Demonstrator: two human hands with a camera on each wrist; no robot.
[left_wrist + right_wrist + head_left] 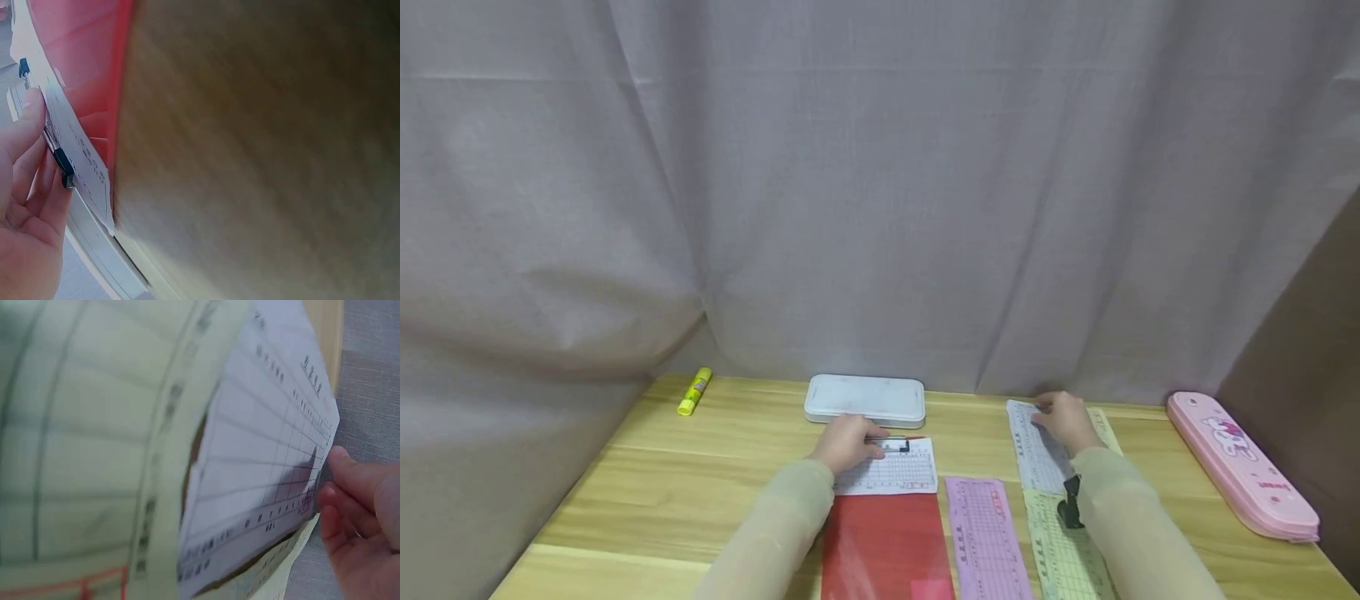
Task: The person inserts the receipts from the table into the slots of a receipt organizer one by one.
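Curtain [865, 192]: grey woven cloth, softly creased, hung behind the table, probably as a plain backdrop
Table [625, 492]: pale top with wood-grain streaks, bearing everything below
Red folder [883, 542]: glossy plastic, near the middle, clip end towards the curtain
Pink pencil case [1243, 471]: long, rounded, rabbit on its lid, at the right, presumably there to leave the papers room
White tin [865, 400]: flat, round-cornered, just beyond the folder
Purple slip [988, 542]: thin printed paper, flat beside the folder, seemingly spread for easy picking
Green slip [1052, 533]: printed grid, right of the purple one
Far white slip [1033, 454]: ruled paper, beyond the green slip, one edge in the right hand [1069, 419]
Right hand: thumb and finger pinching that edge, likely for a sure hold on thin paper
Clipped slip [887, 477]: white, ruled, across the folder's top
Left hand [846, 446]: thumb and fingers gripping the clip, seemingly to control it
Glue stick [695, 392]: yellow cylinder, far left
Clip [61, 159]: metal bar, black ends, at the folder's top
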